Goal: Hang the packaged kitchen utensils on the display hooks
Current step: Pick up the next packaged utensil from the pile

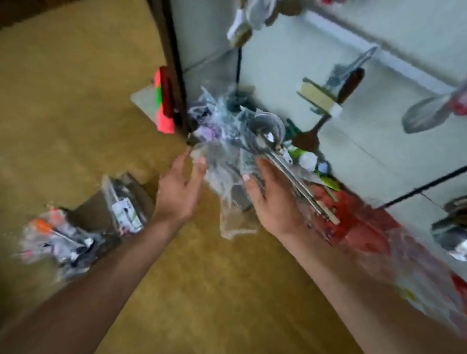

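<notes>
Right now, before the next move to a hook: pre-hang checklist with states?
1. Grip: right hand holds the clear-plastic bundle of steel ladles: ok.
2. Support: left hand, fingers straight, at the wrap's edge: ok.
3. One pack singled out: not ok, the wraps are bunched together.
4. Hang hole located: cannot tell, blurred.
5. Target: black wire hook bare along its visible length: ok.
6. Remaining stock: pile of wrapped packs on the tan floor: ok.

I log a shop — right of the right hand [273, 201], a pale display wall [355, 32] with black hooks [444, 178] holds packaged utensils [466, 236]; left of the left hand [178, 189], more packs [58, 242] heaped on the floor [42, 112].
</notes>
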`<state>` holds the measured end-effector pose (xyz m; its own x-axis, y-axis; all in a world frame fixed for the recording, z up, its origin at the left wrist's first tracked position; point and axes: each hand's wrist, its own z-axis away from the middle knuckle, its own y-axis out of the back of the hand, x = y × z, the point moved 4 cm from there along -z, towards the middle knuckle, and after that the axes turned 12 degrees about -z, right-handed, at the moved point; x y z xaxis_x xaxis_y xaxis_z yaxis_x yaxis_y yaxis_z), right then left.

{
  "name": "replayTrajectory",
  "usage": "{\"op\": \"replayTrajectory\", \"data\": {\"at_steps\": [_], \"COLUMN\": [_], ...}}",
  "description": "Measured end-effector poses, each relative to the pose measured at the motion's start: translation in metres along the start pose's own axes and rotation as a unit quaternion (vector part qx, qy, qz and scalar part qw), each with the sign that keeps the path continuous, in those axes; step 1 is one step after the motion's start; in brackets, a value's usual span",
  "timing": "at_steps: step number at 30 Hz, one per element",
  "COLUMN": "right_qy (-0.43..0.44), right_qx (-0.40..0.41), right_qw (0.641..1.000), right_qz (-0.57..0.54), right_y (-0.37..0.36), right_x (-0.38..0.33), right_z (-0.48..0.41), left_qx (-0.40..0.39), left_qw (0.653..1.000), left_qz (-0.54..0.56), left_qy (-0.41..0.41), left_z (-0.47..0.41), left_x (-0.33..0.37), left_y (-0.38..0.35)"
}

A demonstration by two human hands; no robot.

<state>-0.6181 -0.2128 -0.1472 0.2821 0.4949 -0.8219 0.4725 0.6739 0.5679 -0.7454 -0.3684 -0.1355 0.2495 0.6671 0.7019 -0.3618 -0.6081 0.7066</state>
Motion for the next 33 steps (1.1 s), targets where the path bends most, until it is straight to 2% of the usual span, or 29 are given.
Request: {"op": "replayTrajectory", "data": {"at_steps": [9,13,16,20,24,33], "right_qy": [0.089,0.113,0.095,0.097,0.063,-0.013], "right_qx": [-0.115,-0.140,-0.140,-0.137,-0.144,-0.175], "right_qw": [0.989,0.984,0.986,0.986,0.987,0.984], "right_qz": [-0.018,-0.002,0.010,0.014,-0.016,0.026], "right_y": [-0.230,-0.301,-0.340,-0.363,-0.390,-0.465], "right_x": [-0.178,-0.205,-0.206,-0.202,-0.179,-0.066], "right_z": [-0.053,-0.062,-0.081,-0.109,-0.151,-0.216], "left_qx": [0.107,0.132,0.139,0.124,0.099,0.020], "left_qw": [0.986,0.974,0.967,0.967,0.968,0.959], "left_qz": [-0.028,-0.027,-0.030,-0.026,-0.030,-0.036], "left_qy": [0.129,0.183,0.210,0.219,0.230,0.282], "left_z": [-0.024,-0.016,-0.025,-0.054,-0.101,-0.186], "left_x": [-0.187,-0.243,-0.273,-0.286,-0.300,-0.358], "left_y": [0.206,0.247,0.263,0.267,0.249,0.143]}}
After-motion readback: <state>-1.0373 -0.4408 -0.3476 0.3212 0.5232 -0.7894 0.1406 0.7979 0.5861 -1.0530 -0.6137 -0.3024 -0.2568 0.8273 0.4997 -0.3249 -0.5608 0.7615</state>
